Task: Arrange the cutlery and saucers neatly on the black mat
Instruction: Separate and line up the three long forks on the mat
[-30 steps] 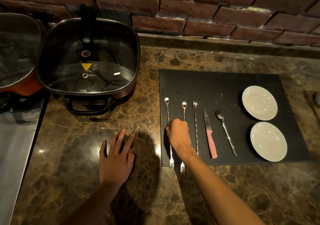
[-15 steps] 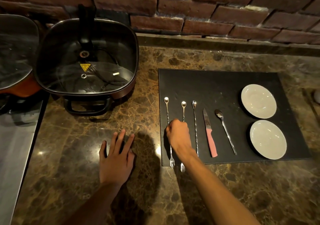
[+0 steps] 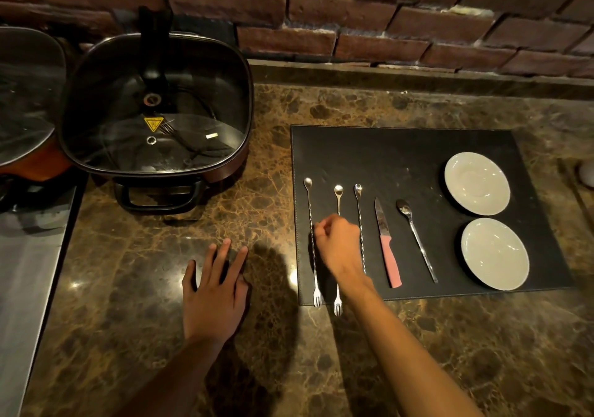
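A black mat (image 3: 401, 159) lies on the marble counter. Across it, left to right, lie three long twisted spoons with fork ends, a pink-handled knife (image 3: 387, 249), a teaspoon (image 3: 416, 239) and two white saucers (image 3: 477, 183) (image 3: 495, 254). My right hand (image 3: 337, 246) rests over the middle long spoon (image 3: 338, 191), its fingertips pinched on the shaft of the leftmost long spoon (image 3: 309, 204). The third long spoon (image 3: 359, 210) lies just right of that hand. The fork ends of the two left spoons overhang the mat's near edge. My left hand (image 3: 215, 291) lies flat and open on the counter, left of the mat.
A square electric pan with a glass lid (image 3: 154, 111) stands at the back left, with a second lidded pan (image 3: 25, 104) beside it. A steel surface (image 3: 29, 255) borders the counter on the left. A brick wall (image 3: 353, 14) runs along the back.
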Available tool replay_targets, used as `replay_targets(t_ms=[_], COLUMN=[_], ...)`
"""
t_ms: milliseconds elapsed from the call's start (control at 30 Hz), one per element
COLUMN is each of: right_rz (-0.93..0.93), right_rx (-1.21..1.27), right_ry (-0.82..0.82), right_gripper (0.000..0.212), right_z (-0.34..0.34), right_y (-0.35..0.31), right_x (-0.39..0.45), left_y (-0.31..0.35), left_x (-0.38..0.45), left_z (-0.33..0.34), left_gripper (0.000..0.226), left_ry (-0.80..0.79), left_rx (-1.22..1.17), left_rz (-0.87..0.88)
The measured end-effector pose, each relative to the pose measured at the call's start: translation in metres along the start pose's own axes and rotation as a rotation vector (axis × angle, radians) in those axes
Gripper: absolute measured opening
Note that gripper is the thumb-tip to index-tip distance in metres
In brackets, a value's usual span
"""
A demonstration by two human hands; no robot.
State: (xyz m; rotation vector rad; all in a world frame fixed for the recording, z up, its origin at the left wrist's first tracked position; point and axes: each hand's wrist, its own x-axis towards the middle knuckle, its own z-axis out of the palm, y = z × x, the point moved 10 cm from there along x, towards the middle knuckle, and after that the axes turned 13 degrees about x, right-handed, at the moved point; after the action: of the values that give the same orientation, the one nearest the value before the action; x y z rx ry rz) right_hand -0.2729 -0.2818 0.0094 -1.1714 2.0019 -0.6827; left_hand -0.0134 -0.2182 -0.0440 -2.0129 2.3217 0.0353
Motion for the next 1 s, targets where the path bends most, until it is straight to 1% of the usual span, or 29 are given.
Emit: replay_targets(t_ms=[100,200,300,500,700,1000], right_rz=[0.042,0.058,0.054,0.03,-0.027,-0.031], right_rx=[0.067,0.032,-0.018,-0.094,-0.155,-0.211], right_ry=[0.08,0.102,0.069,0.047,0.014,-0.032], right_gripper=[0.016,0.017,0.019,0.011,0.014,0.02], right_z=[-0.027,-0.038,-0.033,-0.025,-0.019,-0.013], right_y=[0.022,0.039,0.044,0.037,0.028,0.016], right_x=[-0.001,-0.011,-0.017,-0.014,-0.007,0.007], left_y=[0.0,0.0,0.0,-0.001,0.0,-0.001], left_x=[0.0,-0.002,-0.001,-0.002,-0.002,-0.001], left_z=[0.0,0.0,0.001,0.003,0.001,0.004], left_gripper=[0.057,0.057,0.057,0.057,0.057,0.057], left_ry=[0.005,0.009,0.008,-0.008,-0.003,-0.021], left_rx=[-0.001,-0.005,-0.008,-0.015,-0.019,-0.002], left_rz=[-0.004,-0.001,0.001,-0.004,-0.004,-0.017])
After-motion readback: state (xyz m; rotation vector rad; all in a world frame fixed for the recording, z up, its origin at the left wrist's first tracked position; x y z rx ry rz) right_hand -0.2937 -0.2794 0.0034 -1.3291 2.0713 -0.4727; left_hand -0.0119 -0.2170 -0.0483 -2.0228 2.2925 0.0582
